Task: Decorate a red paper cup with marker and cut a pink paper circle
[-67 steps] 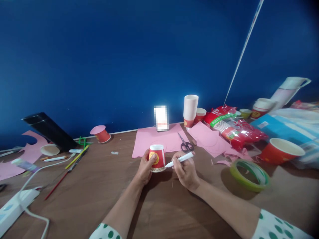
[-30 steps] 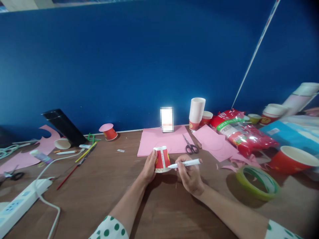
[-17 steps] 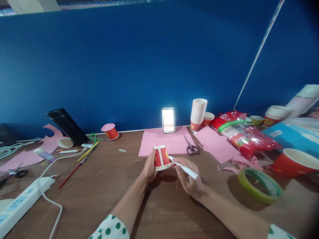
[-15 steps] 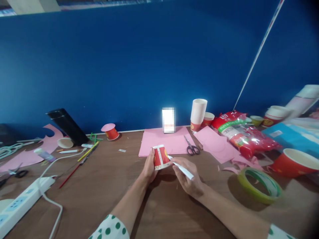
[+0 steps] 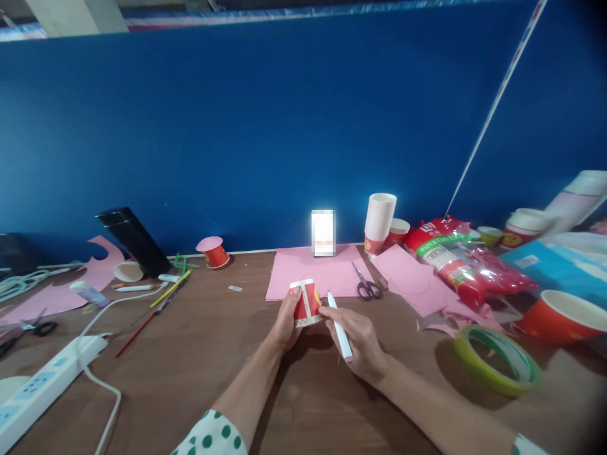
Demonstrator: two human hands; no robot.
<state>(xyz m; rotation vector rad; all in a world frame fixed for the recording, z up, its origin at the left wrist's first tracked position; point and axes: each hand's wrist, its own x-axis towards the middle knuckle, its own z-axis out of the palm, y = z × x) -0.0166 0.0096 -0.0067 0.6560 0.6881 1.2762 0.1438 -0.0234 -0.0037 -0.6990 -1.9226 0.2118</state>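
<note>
In my L hand [image 5: 285, 321], clamped: red cup [image 5: 307, 306]. Just R of it, my R hand [image 5: 361, 338] clamps white marker [image 5: 342, 338]. Cup's L side hidden behind L hand; R hand/cup contact unclear.

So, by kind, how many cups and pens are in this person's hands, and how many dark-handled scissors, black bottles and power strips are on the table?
Cup in left hand: 1
Pen in right hand: 1
Dark-handled scissors: 2
Black bottle: 1
Power strip: 1
Total: 6
</note>
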